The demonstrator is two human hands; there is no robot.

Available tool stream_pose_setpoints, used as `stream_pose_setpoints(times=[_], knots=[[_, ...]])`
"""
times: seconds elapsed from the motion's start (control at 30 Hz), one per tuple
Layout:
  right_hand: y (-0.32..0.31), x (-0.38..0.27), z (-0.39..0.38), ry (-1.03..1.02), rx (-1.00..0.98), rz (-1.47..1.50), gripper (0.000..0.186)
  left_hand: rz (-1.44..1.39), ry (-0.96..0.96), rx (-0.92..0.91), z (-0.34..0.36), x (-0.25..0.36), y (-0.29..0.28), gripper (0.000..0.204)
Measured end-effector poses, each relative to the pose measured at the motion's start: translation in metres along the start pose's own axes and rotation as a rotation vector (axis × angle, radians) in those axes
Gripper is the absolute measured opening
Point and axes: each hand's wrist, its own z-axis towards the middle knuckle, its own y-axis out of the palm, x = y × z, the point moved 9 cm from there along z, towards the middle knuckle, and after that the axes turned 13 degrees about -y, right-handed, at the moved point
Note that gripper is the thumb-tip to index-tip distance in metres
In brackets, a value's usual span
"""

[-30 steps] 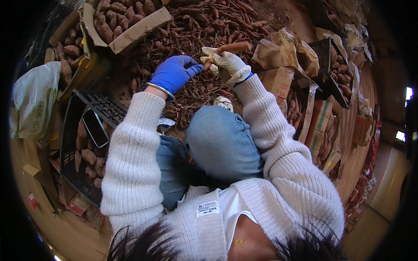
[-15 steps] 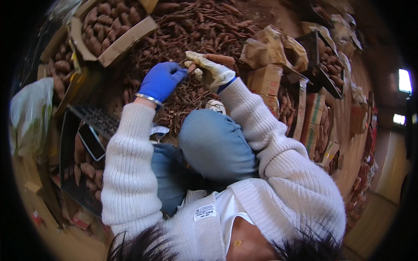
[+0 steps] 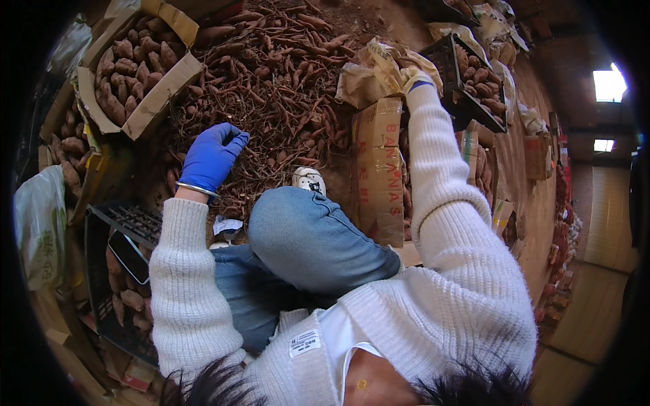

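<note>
My left hand (image 3: 212, 160), in a blue glove with a bangle at the wrist, hovers over the near left of a heap of sweet potatoes (image 3: 271, 68). Its fingers are curled toward the thumb; whether anything small sits between them is hidden. My right arm reaches far out to the right, and my right hand (image 3: 418, 78), in a pale glove, is beside a crumpled tan bag (image 3: 371, 76). The bag and the glove blend together there, so its fingers and anything in them cannot be made out. Loose roots and stems lie below my left hand.
A tall carton (image 3: 379, 176) stands right of my knee. Black crates of sweet potatoes stand at the right (image 3: 466, 81) and at the lower left (image 3: 112, 291), the latter with a phone (image 3: 128, 257) on it. An open cardboard box (image 3: 162, 98) of sweet potatoes is at the far left.
My right hand, which held a sweet potato near my left hand, has swung out right to the tan bag. My left hand has drawn back slightly to the left, and the view has shifted.
</note>
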Motion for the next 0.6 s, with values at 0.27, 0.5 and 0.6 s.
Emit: stream_pose_setpoints(times=[0.27,0.5,0.6], knots=[[-0.054,0.073,0.140,-0.985,-0.110,-1.459,0.015,0.016,-0.050,0.032,-0.002,-0.004,-0.007,0.025],[-0.106,0.183,0.219,-0.994,-0.090,-2.627,0.025,-0.052,-0.056,0.071,-0.006,-0.014,-0.018,0.024],[-0.109,0.213,0.235,-0.660,0.238,-2.908,0.044,-0.033,-0.055,0.068,-0.005,-0.008,-0.017,0.024]])
